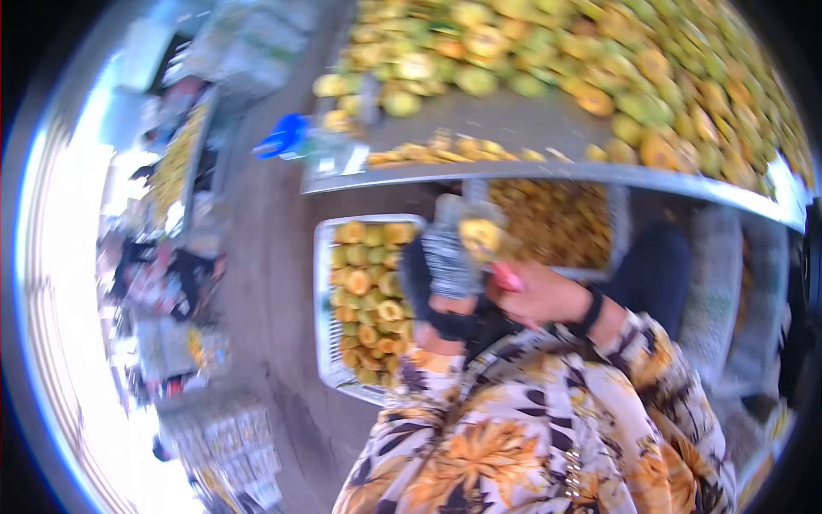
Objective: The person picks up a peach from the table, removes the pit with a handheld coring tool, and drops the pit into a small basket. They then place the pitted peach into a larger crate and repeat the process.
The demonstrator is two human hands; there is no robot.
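Note:
My left hand, in a grey-and-white knitted glove, is closed around a cut yellow fruit. Its flesh faces up, and it looks like a peach half, though blur hides the detail. Close beside it on the right, my bare right hand grips a small tool with a pink handle; the working end is too blurred to make out. Both hands are over my lap, below the table edge. Left of them stands a white crate of halved yellow-green fruit.
A metal table in front bears a large heap of yellow-green fruit and a strip of small cut pieces. Beneath it, a crate holds brownish scraps. A blue-topped clear container is at its left corner. People work far left.

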